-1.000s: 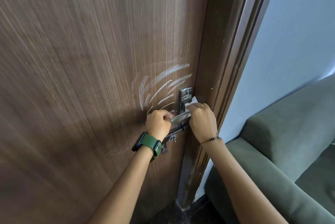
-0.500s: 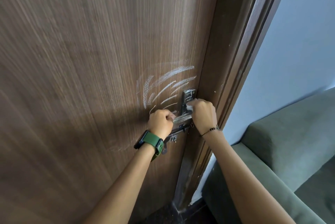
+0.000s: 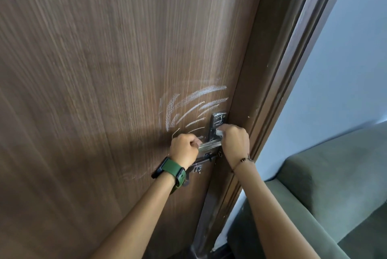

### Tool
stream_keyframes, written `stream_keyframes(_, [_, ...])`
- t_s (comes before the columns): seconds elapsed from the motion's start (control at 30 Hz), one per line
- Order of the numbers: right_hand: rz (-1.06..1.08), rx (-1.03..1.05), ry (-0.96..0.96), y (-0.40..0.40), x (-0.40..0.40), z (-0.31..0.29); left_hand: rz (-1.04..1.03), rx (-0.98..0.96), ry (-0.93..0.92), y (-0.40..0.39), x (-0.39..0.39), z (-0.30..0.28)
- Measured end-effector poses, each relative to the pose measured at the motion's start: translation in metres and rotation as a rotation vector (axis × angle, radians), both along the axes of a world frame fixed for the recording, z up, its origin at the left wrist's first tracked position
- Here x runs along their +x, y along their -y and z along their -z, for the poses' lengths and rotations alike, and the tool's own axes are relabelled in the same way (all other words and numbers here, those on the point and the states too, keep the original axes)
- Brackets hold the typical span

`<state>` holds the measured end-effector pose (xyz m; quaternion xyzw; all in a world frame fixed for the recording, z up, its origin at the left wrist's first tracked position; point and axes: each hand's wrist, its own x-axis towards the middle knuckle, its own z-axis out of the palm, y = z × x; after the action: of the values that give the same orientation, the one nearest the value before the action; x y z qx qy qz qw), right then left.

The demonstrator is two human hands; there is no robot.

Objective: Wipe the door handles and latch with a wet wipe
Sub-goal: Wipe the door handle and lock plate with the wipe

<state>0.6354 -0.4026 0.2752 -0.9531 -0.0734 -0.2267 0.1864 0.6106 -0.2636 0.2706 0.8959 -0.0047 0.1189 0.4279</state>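
L hand (image 3: pixel 184 147) is curled round the free end of the door handle (image 3: pixel 209 146), a silver lever near the door's (image 3: pixel 104 91) right edge, about mid-height. R hand (image 3: pixel 234 142) pinches the wet wipe (image 3: pixel 219 133) w/ bunched fingertips and presses it on the handle's metal backplate (image 3: pixel 217 121), just above the lever's root. Plate shows white scribbles; more chalky strokes (image 3: pixel 188 107) fan over the wood up-left of it. The latch (image 3: pixel 204 159), a dark sliding bolt, sits just under the lever, btwn both wrists, not yet touched by the wipe.

Handling, as I judge it: the wipe is thin, limp, damp, so it bunches and slips; best kept folded into a pad under the fingertips, pressure fwd. Lever is stiff, smooth metal, prob. sprung, so gripping its end steadies it while the R rubs. Bolt is small w/ fiddly edges; wrap the wipe round it.

Green watch (image 3: pixel 172 171) on L wrist; grey-green sofa (image 3: pixel 335 185) sits right of the frame.
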Motion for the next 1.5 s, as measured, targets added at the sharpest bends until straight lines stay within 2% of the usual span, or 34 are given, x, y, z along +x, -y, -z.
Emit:
stream_keyframes(0.13, [-0.047,-0.061,0.073,0.0,-0.018,0.01,0.009,-0.004,-0.006,-0.002,-0.001,0.001])
stream_keyframes(0.23, [-0.035,-0.082,0.04,-0.001,0.0,0.002,0.02,-0.001,-0.012,-0.003,-0.001,-0.001])
stream_keyframes(0.43, [-0.05,0.018,0.121,0.0,-0.013,0.014,0.011,-0.023,-0.045,-0.004,-0.002,-0.003])
stream_keyframes(0.63, [0.134,0.377,0.113,-0.007,-0.01,0.018,0.013,-0.034,-0.056,-0.004,-0.002,-0.004])
stream_keyframes(0.77, [0.195,0.65,-0.036,-0.017,-0.006,0.02,0.014,-0.045,-0.055,-0.003,-0.001,-0.004])
stream_keyframes(1.03, [0.091,1.169,-0.187,-0.016,-0.003,0.024,-0.014,-0.068,-0.026,-0.001,-0.001,0.003])
stream_keyframes(1.17, [0.079,1.34,-0.13,-0.016,-0.016,0.039,-0.005,-0.049,-0.012,-0.001,-0.002,0.005])
stream_keyframes(1.27, [0.101,1.526,-0.169,-0.015,-0.008,0.031,0.002,-0.075,-0.023,-0.002,-0.001,0.004])
stream_keyframes(1.43, [0.026,1.673,-0.187,-0.01,-0.018,0.031,0.018,-0.073,-0.01,-0.003,-0.002,0.006])
stream_keyframes(1.5, [0.06,1.747,-0.218,-0.009,-0.011,0.026,0.024,-0.062,-0.004,-0.003,-0.001,0.005])
